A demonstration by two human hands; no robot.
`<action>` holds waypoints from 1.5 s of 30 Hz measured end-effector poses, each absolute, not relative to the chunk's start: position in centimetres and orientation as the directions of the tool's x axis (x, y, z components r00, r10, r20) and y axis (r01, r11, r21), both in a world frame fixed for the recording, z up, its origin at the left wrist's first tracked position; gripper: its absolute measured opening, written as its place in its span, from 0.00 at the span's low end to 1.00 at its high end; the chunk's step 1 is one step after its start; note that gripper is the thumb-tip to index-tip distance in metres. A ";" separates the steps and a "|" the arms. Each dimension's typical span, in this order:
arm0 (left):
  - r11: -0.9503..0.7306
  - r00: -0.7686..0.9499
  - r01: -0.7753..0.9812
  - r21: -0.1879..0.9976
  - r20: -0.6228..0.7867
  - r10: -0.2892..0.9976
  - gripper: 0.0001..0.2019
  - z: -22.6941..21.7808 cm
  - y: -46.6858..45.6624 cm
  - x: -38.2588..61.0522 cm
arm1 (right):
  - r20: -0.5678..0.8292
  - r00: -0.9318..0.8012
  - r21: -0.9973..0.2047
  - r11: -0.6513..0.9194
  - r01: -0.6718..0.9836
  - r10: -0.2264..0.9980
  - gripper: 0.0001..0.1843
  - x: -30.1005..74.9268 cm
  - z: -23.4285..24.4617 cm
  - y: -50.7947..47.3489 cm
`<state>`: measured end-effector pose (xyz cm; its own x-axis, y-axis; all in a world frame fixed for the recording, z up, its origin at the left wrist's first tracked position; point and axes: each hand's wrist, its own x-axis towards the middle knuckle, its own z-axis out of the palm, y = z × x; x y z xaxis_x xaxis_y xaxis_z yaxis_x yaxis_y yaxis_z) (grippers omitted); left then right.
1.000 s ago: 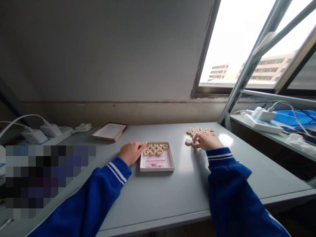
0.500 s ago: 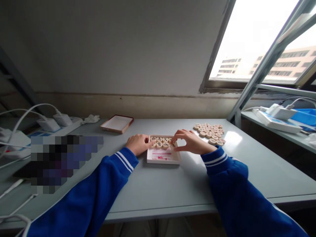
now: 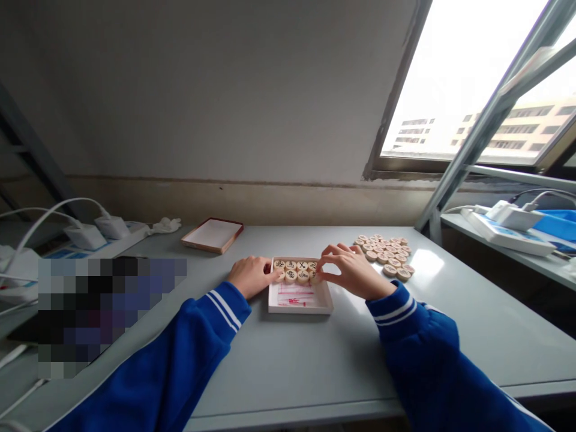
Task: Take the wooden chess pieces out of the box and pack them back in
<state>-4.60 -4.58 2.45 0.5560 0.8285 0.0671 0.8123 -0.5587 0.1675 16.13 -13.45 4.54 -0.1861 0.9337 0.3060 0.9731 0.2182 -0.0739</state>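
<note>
A shallow white cardboard box (image 3: 300,310) sits in front of me, with two rows of round wooden Chinese chess pieces (image 3: 302,266) along its far side. Their tops carry dark characters, and red marks show on the bare box floor nearer me. My left hand (image 3: 250,276) is closed on the box's left wall, its thumb reaching over the edge beside the front row. At the right end of that row, thumb and index finger of my right hand (image 3: 351,270) pinch a chess piece (image 3: 314,275), partly hidden by the fingertips.
Several more chess pieces (image 3: 384,252) lie grouped at the back right of the grey desk (image 3: 288,372). The box lid (image 3: 213,233) rests upturned at the back left. Chargers in a power strip (image 3: 135,228) and a blurred-out dark object flank the left; a shelf (image 3: 508,231) stands right.
My right hand has lowered the piece into the front row's right end, and its fingers have moved slightly back. My left hand stays on the box. The view has tilted up slightly.
</note>
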 end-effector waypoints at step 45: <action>-0.657 0.667 0.733 0.179 0.000 0.745 0.34 3.1 -5.5 -5.2 | 0.461 -0.012 0.029 -0.002 1.000 0.887 0.10 16.7 4.5 -16.5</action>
